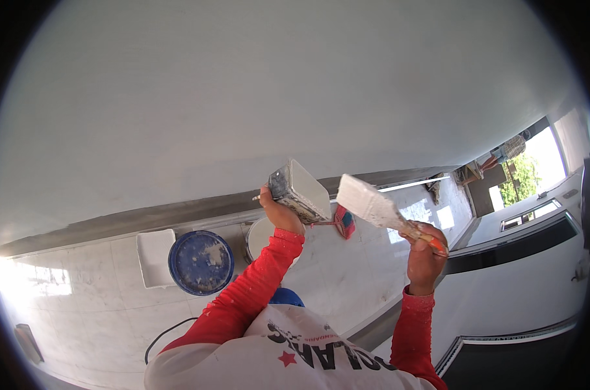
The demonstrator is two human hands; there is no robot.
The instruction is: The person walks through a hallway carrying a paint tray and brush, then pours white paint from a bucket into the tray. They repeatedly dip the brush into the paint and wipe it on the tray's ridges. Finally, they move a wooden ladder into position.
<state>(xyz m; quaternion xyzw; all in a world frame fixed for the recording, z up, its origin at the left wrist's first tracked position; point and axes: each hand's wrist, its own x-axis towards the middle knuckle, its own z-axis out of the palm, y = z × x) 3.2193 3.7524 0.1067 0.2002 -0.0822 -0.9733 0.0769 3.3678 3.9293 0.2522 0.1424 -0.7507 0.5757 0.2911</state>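
My left hand (pixel 279 213) is closed around a rectangular container (pixel 295 190), its outside smeared grey and white and its open top tilted to the right. White residue coats its inner wall. In my right hand (pixel 426 261) is a wide paintbrush (pixel 371 203), gripped by its orange-ended handle, with the white-coated head pointing up and left. A short gap separates the brush head from the container. Before both hands stands a large pale grey wall (pixel 243 97), which neither the brush nor the container plainly touches.
On the tiled floor (pixel 119 325) lie a white tray (pixel 156 276), a round blue lid (pixel 201 262) and a white bucket (pixel 261 233) partly behind my left forearm. A pink and teal item (pixel 344 221) rests near the wall's dark base strip. Another person (pixel 508 149) appears by the bright opening at far right.
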